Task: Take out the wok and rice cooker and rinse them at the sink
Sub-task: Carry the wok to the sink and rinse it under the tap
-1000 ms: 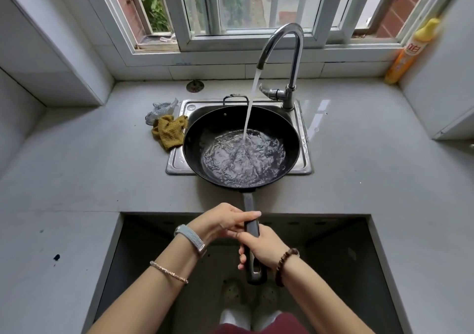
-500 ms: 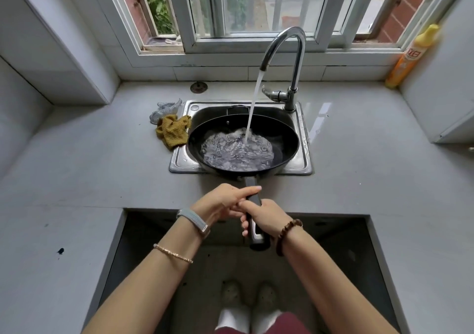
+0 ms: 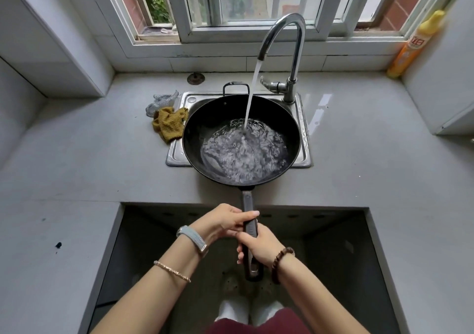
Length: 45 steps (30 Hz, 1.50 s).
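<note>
A black wok (image 3: 205, 126) sits over the small steel sink (image 3: 304, 138), covering most of it. Water runs from the curved tap (image 3: 295, 41) into the wok, and a churning pool fills its bottom. The wok's long dark handle (image 3: 247, 201) reaches toward me over the counter edge. My left hand (image 3: 223, 222) grips the handle from the left, thumb across the top. My right hand (image 3: 259, 244) grips it just behind, nearer the handle's end. No rice cooker is in view.
A yellow cloth (image 3: 169, 126) and a grey mesh scrubber (image 3: 160, 101) lie at the sink's left rim. A yellow detergent bottle (image 3: 413, 46) stands at the back right by the window. Grey counter (image 3: 89, 159) surrounds the sink; an open recess (image 3: 333, 256) lies below my hands.
The wok tipped away and then came back level under the running tap, the water in it sloshing. Both hands stayed on the handle.
</note>
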Available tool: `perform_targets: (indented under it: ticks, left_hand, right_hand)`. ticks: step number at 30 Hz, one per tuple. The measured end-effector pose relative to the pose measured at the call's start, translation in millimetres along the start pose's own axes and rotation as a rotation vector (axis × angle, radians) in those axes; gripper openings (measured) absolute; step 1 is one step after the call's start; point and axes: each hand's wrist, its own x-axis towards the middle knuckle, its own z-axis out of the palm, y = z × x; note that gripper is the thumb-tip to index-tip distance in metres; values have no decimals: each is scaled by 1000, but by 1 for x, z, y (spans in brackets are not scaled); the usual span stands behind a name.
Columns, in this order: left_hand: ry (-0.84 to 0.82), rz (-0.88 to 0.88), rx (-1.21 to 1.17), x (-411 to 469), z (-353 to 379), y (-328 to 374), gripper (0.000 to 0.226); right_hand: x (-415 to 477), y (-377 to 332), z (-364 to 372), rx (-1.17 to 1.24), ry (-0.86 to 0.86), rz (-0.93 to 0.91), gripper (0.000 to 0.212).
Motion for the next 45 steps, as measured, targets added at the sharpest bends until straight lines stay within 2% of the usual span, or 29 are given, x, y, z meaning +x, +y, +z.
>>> perform_targets:
  ticks: [4,7,13,20,24,30,36,42,45]
  left_hand:
    - [-18,1,56,-1,-1,-8,45]
    - [-9,24,41,-1,0,-5,65]
    - [1,50,-53,-12,-2,22,36]
    - [57,98,-73,-17,-3,46,36]
    - [39,82,-45,-19,-1,40,34]
    - [18,54,-72,-17,6,17,29]
    - [61,75,-82,-18,6,34,33]
    - [124,94,-94,-23,1,58,44]
    - [116,79,-111,-29,0,69,39]
  right_hand:
    - [3,10,3,-73,1,22,19]
    - [3,4,1,-77,6,12,12]
    - [-3,-26,-3,27,7,-14,10]
    - [0,-53,-8,137,28,-2,14]
    - [-3,-43,-7,103,18,15,8]
    - [-9,-23,-3,43,38,65,22]
    - [-7,-43,-8,78,27,26,6]
    - [-3,-70,-9,210,9,47,13]
    - [-1,-84,-10,256,9,64,11]
